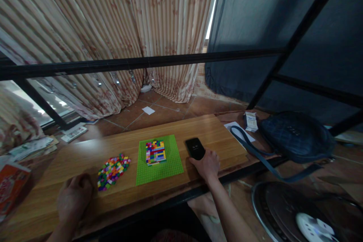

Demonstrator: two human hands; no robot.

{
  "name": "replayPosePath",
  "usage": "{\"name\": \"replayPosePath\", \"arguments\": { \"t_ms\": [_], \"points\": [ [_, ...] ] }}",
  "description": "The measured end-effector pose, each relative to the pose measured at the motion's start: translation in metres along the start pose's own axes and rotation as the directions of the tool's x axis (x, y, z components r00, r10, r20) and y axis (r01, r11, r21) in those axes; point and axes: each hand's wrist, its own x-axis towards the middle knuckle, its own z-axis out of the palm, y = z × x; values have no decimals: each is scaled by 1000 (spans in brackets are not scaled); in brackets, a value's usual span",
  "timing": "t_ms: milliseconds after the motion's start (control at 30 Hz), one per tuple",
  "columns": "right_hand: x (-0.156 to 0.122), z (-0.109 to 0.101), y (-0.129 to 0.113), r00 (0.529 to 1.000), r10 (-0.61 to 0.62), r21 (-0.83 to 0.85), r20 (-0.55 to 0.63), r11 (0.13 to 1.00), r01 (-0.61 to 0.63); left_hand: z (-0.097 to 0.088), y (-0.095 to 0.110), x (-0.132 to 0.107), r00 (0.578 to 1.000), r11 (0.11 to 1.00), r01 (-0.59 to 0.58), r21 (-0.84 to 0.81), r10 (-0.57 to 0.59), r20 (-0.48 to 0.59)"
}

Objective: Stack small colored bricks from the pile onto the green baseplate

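Note:
A green baseplate (pixel 170 164) lies in the middle of a wooden table (pixel 85 155). On it stands a block of multicoloured bricks (pixel 155 152). A loose pile of small coloured bricks (pixel 112 171) lies to its left. My left hand (pixel 73 200) rests on the table just left of that pile, fingers curled under. My right hand (pixel 206 164) rests right of the baseplate, its fingers touching the near end of a black phone (pixel 194 147) with a lit screen.
A dark blue bag (pixel 295 136) with a long strap lies right of the table, beside a small white packet (pixel 251 121). A fan (pixel 297 215) sits on the floor at lower right. A black metal rail (pixel 141 62) crosses ahead. Papers and a box (pixel 11 185) lie at left.

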Motion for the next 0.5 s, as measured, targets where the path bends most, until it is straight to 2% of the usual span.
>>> {"name": "replayPosePath", "arguments": {
  "t_ms": [267, 400, 500],
  "points": [
    [-4, -4, -5, 999, 19, -1, 38, 1000, -19, 1, 0, 0, 1000, 1000, -2, 30, 2, -5],
    [-1, -5, 3, 997, -43, 40, 63, 998, 41, 5, -2, 3, 1000, 999, -5, 54, 5, 7],
    [9, -6, 18, 989, -119, 133, 84, 985, 107, 7, -4, 3, 1000, 999, -23, 41, 23, -6]
  ]
}}
